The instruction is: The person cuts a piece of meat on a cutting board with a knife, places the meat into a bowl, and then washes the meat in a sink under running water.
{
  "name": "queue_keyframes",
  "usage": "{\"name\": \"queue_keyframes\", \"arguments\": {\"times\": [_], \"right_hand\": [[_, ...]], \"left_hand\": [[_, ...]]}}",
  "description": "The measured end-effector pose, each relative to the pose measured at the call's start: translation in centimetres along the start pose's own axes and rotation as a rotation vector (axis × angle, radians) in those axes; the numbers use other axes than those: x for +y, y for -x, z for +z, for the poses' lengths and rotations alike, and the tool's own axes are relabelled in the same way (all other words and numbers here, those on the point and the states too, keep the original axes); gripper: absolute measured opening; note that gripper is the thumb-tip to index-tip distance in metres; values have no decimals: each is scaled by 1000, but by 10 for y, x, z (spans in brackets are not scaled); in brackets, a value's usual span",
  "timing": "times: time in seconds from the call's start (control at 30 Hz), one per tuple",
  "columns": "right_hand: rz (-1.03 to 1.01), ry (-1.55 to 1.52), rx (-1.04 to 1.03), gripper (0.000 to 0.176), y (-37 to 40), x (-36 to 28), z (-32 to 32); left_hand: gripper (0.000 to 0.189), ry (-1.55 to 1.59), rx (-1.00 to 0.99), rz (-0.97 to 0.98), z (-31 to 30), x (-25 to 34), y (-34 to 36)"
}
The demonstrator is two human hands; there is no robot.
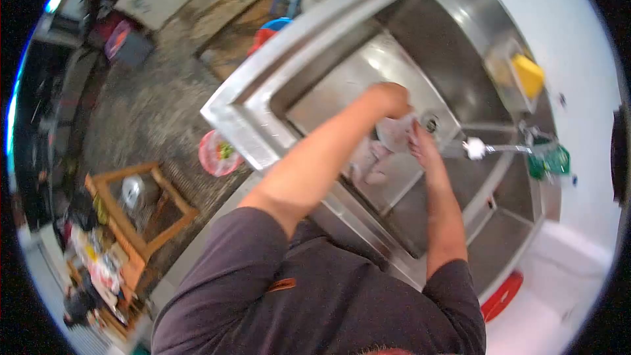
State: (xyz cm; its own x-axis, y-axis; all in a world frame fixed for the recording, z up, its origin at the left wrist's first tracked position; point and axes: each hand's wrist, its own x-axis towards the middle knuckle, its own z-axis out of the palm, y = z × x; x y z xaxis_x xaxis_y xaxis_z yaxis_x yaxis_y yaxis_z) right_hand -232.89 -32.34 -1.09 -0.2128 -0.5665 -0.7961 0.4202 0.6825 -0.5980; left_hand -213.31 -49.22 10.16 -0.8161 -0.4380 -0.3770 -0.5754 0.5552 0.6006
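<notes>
Over the steel sink basin (pixel 328 95), both hands are at a pale, pinkish piece of what looks like raw meat (pixel 393 134). My left hand (pixel 389 98) is closed at its upper end, fingers partly hidden and a little blurred. Fingers of my right hand (pixel 422 143) are closed on its right side. Below them, more pale pieces of meat (pixel 371 167) lie on the sink's bottom. Their exact kind is too blurred to make out. The drain (pixel 430 121) shows just beyond my right hand.
A faucet with a white tip (pixel 474 148) reaches over the sink from the right. A yellow sponge (pixel 528 75) sits in a holder by the wall, near a green bottle (pixel 555 161). On the floor are a pink basket (pixel 220 152) and a wooden frame (pixel 141 207).
</notes>
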Motion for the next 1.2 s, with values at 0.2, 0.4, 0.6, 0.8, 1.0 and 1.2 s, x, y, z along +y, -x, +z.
{"name": "queue_keyframes", "arguments": {"times": [0.2,0.4,0.6,0.8,1.0,1.2], "right_hand": [[-38,97,153,30,-15,3,16],[-315,303,164,35,-38,23,-1],[-680,665,282,62,-47,41,-10],[-928,1296,434,42,12,31,43],[-536,1805,-131,41,19,61,85],[-722,2341,196,45,36,98,98]], "left_hand": [[54,-23,-42,-21,-2,2,1],[55,-33,-61,-8,-5,3,2],[56,-24,-56,7,-4,2,0],[58,-29,-54,-6,-8,5,5],[58,-30,-66,-7,-9,4,6],[58,1,-69,-19,-7,10,11]]}}
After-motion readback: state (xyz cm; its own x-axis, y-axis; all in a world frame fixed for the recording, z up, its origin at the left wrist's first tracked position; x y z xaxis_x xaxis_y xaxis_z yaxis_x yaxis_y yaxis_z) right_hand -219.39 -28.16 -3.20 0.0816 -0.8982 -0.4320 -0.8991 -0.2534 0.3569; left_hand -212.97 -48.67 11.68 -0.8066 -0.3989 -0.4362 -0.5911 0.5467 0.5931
